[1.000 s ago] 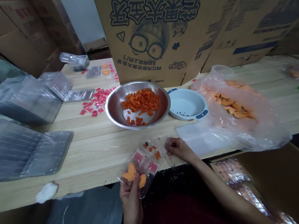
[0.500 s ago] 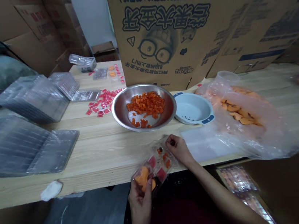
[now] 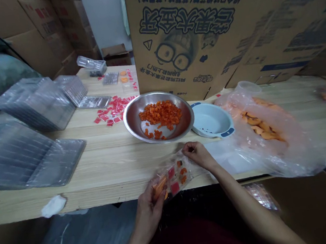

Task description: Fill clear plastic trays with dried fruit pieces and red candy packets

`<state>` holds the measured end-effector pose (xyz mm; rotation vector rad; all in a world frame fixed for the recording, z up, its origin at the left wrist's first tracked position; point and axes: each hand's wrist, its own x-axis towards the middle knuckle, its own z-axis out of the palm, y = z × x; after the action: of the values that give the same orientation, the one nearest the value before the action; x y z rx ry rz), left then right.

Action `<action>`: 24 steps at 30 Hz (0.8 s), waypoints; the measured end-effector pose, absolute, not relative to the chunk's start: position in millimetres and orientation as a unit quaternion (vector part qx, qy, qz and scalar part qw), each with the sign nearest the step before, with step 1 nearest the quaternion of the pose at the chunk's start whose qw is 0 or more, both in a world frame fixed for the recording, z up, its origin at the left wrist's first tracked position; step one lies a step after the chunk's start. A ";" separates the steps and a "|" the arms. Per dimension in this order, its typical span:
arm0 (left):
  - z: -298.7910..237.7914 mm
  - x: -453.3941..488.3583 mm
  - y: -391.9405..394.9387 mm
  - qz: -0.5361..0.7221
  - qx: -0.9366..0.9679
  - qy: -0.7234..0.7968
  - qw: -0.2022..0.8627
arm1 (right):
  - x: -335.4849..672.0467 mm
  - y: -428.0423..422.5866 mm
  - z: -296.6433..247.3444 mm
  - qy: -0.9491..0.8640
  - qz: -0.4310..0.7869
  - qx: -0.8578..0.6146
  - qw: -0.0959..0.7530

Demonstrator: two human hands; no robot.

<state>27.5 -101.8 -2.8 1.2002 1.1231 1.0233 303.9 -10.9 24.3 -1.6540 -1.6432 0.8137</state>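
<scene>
We look out from one camera worn on the person's head, facing forward and down across the tabletop (image 3: 105,161). Our wide view takes in the plastic pack (image 3: 173,175) close by, low and near the middle, with the metal bowl (image 3: 131,120) a little farther off. The big carton (image 3: 216,51) fills our upper right, and the floor (image 3: 88,236) shows at lower left.

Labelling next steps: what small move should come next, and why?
Probably draw the clear plastic taut with the right hand: it appears to pinch the plastic's upper edge, while the left hand holds the filled pack at its lower-left end.
</scene>
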 end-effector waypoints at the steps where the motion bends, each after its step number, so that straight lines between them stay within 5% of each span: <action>1: -0.6 25.9 -100.9 0.427 0.522 0.468 0.570 | 304.1 -11.6 24.2 -0.630 0.309 -0.632 0.329; 8: 4.1 28.8 -94.1 0.430 0.535 0.489 0.538 | 293.0 -20.0 33.5 -0.658 0.227 -0.640 0.325; 14: -25.3 53.1 -100.8 0.443 0.400 0.507 0.622 | 281.5 -42.1 26.8 -0.751 0.010 -0.616 0.239; 24: -34.1 77.0 -110.3 0.513 0.184 0.444 0.711 | 301.7 -77.6 -18.6 -0.667 0.091 -0.675 0.303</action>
<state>77.0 -110.3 -34.1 0.4082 0.9852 1.1382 301.7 -77.6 -18.6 -1.7893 -1.7667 0.2416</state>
